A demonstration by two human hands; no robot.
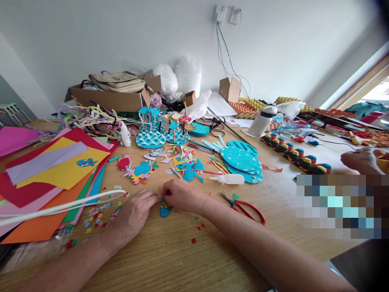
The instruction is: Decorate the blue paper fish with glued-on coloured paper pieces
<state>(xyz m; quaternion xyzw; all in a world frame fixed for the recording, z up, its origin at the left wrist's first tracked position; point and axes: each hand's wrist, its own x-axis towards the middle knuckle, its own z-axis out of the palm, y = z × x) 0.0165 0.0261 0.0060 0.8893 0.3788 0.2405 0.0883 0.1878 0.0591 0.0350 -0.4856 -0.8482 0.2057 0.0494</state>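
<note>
A small blue paper fish with yellow and green triangle pieces on it lies on the table between my hands. The fingers of my left hand are together, their tips against the fish's upper left edge. From the right, my right hand pinches over the upper part of the fish; its fingers hide whatever is between them. Red-handled scissors lie to the right, with a green scrap by the blades. Behind my right hand is a glue bottle on its side. Decorated paper fish lie beyond my left hand.
Coloured paper sheets are stacked at left, under a white strap. Paper dots and scraps are scattered around. Blue discs, finished fish stands and a white tumbler stand farther back. Another person's hand is at right.
</note>
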